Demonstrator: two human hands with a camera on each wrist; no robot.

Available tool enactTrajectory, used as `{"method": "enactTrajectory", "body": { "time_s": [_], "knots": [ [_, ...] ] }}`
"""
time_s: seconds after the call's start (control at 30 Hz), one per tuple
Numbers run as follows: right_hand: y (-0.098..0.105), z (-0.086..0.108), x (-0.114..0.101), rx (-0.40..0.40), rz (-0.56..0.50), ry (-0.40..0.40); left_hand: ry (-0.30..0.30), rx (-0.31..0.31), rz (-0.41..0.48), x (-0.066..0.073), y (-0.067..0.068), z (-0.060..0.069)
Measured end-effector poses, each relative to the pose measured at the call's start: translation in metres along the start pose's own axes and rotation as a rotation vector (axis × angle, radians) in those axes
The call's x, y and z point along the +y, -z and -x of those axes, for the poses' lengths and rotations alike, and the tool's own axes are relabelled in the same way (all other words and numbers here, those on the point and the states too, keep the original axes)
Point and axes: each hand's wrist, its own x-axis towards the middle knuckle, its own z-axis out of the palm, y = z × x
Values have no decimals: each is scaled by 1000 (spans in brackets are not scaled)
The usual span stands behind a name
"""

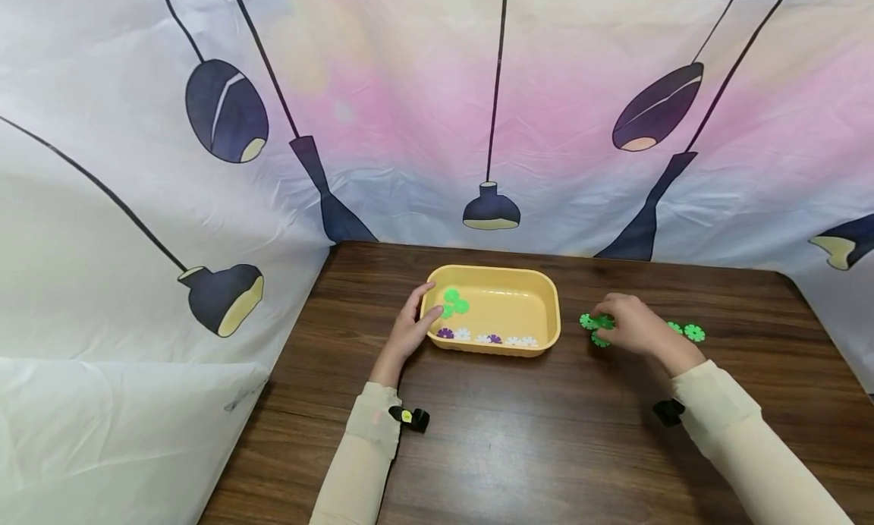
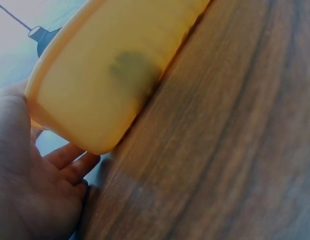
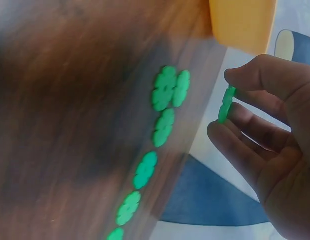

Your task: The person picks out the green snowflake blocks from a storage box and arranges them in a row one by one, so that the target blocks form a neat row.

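My left hand point(image 1: 407, 329) grips the left end of a yellow plastic tray point(image 1: 505, 301), its thumb over the rim and its fingers outside. The left wrist view shows that hand point(image 2: 47, 192) at the corner of the tray point(image 2: 84, 85). My right hand point(image 1: 631, 324) is to the tray's right, above the table. Between its thumb and a fingertip it pinches a green snowflake disc point(image 3: 226, 104), raised off the table in the right wrist view. Below lie several green snowflake discs point(image 3: 164, 89) in a rough row, some partly hidden by the hand in the head view.
Inside the tray are green discs point(image 1: 451, 295) at the left, with white discs point(image 1: 462, 334) and purple discs point(image 1: 445, 333) along the near side. More green discs point(image 1: 694, 333) lie right of my right hand. A patterned cloth point(image 1: 410, 130) hangs behind the wooden table point(image 1: 519, 434).
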Motion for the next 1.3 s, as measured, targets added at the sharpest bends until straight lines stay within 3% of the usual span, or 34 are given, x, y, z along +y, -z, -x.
{"method": "enactTrajectory", "body": {
  "time_s": [0.6,1.07,1.3],
  "knots": [
    [-12,27,28,9,21,-55,11,21,-8,1,-3,-1],
    [-20,32,42,5,31,-74,24,34,2,0,-4,0],
    [-21,32,42,52,31,-53,15,27,3,0,-3,0]
  ]
}}
